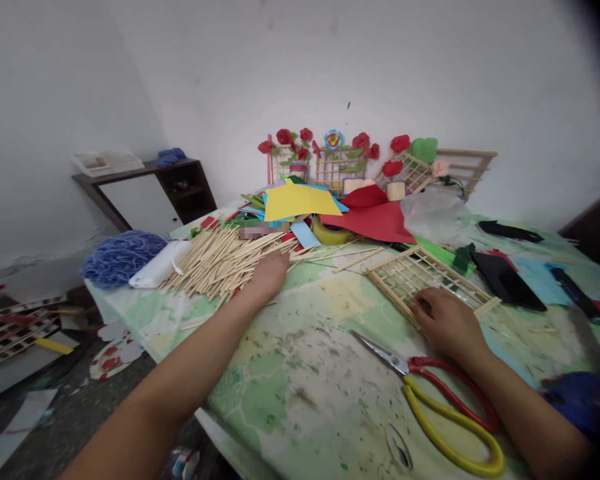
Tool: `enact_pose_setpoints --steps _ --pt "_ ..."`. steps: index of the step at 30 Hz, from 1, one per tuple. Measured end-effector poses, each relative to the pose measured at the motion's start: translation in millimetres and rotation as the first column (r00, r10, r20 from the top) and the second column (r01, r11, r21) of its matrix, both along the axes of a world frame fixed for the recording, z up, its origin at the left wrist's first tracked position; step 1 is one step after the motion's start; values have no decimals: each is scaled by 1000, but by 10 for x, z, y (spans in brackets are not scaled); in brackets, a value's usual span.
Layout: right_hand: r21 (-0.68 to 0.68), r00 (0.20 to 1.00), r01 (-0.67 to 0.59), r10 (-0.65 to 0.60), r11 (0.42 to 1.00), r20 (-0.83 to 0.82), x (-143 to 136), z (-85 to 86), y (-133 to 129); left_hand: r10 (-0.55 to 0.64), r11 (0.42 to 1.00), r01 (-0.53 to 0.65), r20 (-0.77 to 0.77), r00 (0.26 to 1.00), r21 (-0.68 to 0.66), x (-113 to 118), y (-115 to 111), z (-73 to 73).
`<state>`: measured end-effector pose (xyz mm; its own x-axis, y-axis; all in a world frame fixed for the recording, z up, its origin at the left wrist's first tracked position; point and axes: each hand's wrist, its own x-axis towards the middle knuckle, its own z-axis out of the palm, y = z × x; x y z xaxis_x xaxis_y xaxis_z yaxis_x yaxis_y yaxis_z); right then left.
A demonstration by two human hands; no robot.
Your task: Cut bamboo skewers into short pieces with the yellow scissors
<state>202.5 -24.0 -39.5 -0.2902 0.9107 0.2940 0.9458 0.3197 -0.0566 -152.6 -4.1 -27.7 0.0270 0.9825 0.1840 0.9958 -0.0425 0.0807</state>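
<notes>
On mottled cloth (263, 383), slender wooden sticks (207, 261), latticed frame (398, 261)

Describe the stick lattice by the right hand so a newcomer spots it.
Find the green-patterned tablecloth, then the red-and-yellow scissors. Just beyond them, with the right hand at its near edge, is the stick lattice. Unlike the lattices near the wall, among red flowers, it lies flat and flowerless.

Sticks (210, 260) beside the left hand (271, 273) are pale straw; the lattice (405, 275) under the right hand (447, 321) is tan. Near that hand, scissors (400, 365) pair one red handle (427, 364) with one yellow. The tabletop (320, 340) is blotched green and cream.
</notes>
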Motion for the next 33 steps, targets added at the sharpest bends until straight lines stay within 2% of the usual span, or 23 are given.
enact_pose_setpoints --steps 8,18,24,33 --pt "14 1000 -2 2 1000 -7 8 -15 14 -8 1000 6 -64 998 -21 -23 11 12" --pt "19 1000 -3 4 1000 -19 9 -17 13 -64 996 62 -33 997 -56 -85 44 71" --pt "11 1000 6 -6 1000 -5 0 -5 8 -70 996 68 -26 997 -52 -87 68 21" --pt "17 1000 -7 7 1000 -11 19 -21 22 28 999 -28 -29 999 31 -115 94 19"
